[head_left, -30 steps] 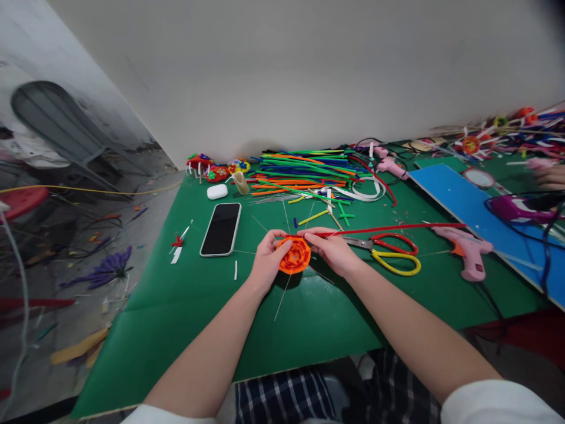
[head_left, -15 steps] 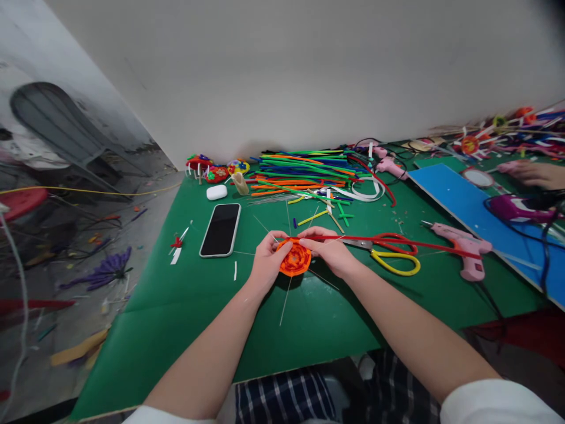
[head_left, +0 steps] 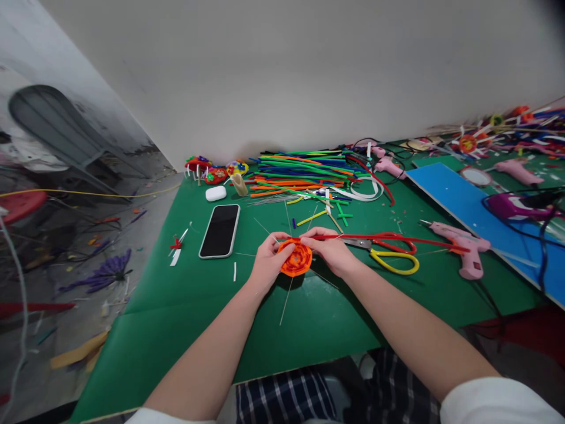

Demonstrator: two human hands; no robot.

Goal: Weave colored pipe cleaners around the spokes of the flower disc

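Observation:
A round orange woven disc with thin wire spokes fanning out sits just above the table. My left hand pinches its left edge, thumb on top. My right hand is closed at the disc's upper right edge, fingers on a long red strip. That strip runs right, across the scissors, and its far end lies over a pink glue gun. The scissors have one red and one yellow handle loop. Where strip and disc meet is partly hidden by my fingers.
Coloured strips lie piled at the back of the green table. A phone, a white earbud case and small cut pieces are to the left. A blue board and more glue guns occupy the right.
The red strip's far end has shifted slightly left over the glue gun. Another person's hand at the far right has left the view, uncovering a pink glue gun. My hands have barely moved.

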